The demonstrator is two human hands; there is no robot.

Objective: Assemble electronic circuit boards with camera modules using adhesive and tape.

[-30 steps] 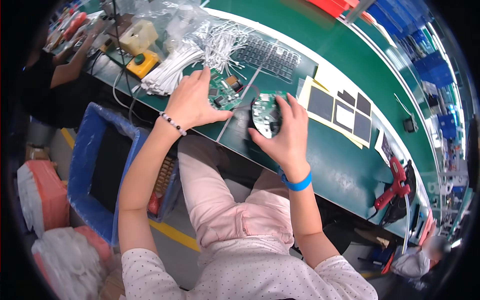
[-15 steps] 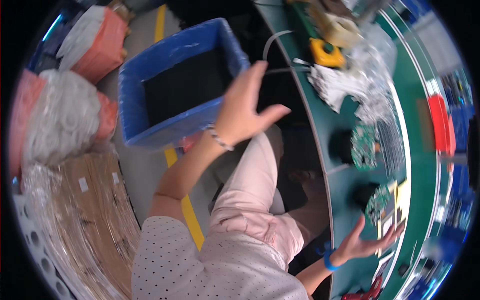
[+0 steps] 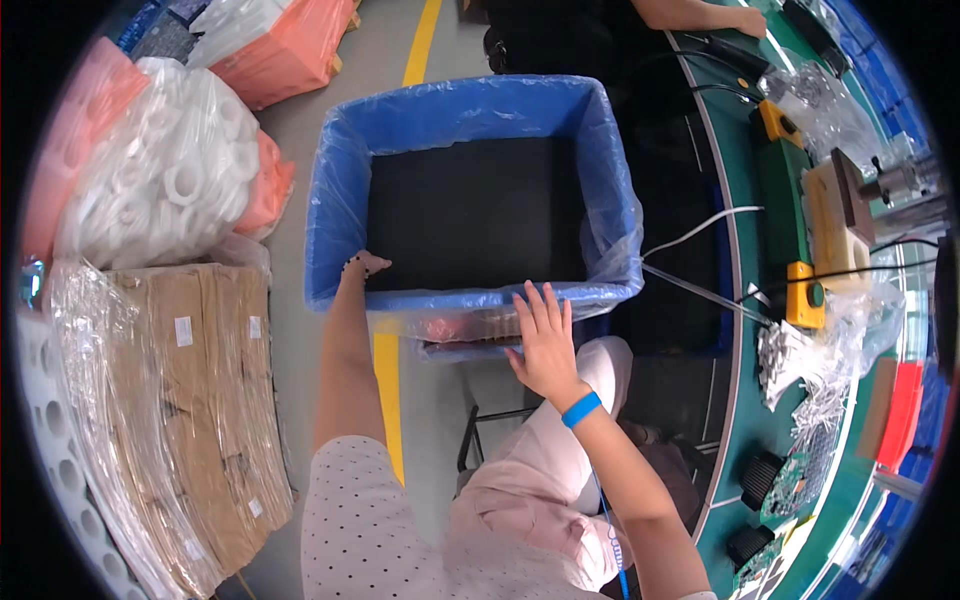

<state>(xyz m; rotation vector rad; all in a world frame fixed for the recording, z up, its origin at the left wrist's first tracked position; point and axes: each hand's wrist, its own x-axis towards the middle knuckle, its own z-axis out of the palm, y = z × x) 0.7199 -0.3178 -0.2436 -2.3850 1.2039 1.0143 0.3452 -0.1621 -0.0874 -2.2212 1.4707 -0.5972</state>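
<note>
Since the earlier frame both hands have come off the bench and down to the bin [image 3: 480, 215]; the view now looks at the floor left of the bench.

Left hand [image 3: 362, 266]: at the bin's near left corner, wrist over the rim, fingers dipped inside and mostly hidden; cannot tell whether they grip.
Right hand [image 3: 545, 340]: flat on the bin's near wall, fingers spread and straight, nothing grasped. Blue wristband [image 3: 581, 409] on that wrist.

Bin: one, rectangular, blue plastic liner over the rim, dark inside. Stands on the floor in front of the person's knees, just left of the bench [image 3: 745, 230]. Opening faces up; long axis runs left to right in the picture.

Packages:
- Cardboard stack [image 3: 185, 400], lower left, wrapped in clear film, three small white labels visible on its top and side.
- Clear bag of white rings [image 3: 160, 175], upper left, well apart from the bin.
- Orange bags [image 3: 285, 45], top left, count unclear.

Yellow floor line [image 3: 425, 40] passes beneath the bin.

Bench: clear bags [image 3: 830, 345] of small parts, green circuit boards [image 3: 800, 480] at lower right. Another person's hand [image 3: 735, 18] at the top edge.
</note>
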